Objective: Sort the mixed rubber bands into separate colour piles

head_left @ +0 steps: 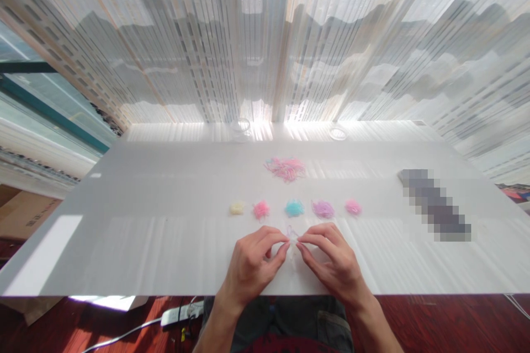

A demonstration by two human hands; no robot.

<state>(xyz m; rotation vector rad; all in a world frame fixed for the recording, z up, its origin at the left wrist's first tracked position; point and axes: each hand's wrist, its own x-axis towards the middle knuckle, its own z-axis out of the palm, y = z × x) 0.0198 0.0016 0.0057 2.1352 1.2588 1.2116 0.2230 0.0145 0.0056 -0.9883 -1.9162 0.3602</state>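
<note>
Above the near part of the white table (174, 242), my left hand (257, 256) and my right hand (335, 259) meet fingertip to fingertip, each closed in a pinch. Between them is a thin pale purple rubber band (291, 230), its loop standing out just beyond the fingers. Its lower part is too fine to make out. Just past my hands, a row of small piles of bands runs across: yellow (237, 208), dark pink (261, 209), blue (294, 208), purple (323, 209) and light pink (353, 207). Behind them lies a larger mixed heap of bands (285, 168).
A blurred-out dark oblong item (436, 204) lies on the right. Two clear round objects (338, 133) rest at the back edge, before a sheer striped curtain (256, 38). Below the table are a power strip (181, 315) and a cardboard box (27, 215) at left.
</note>
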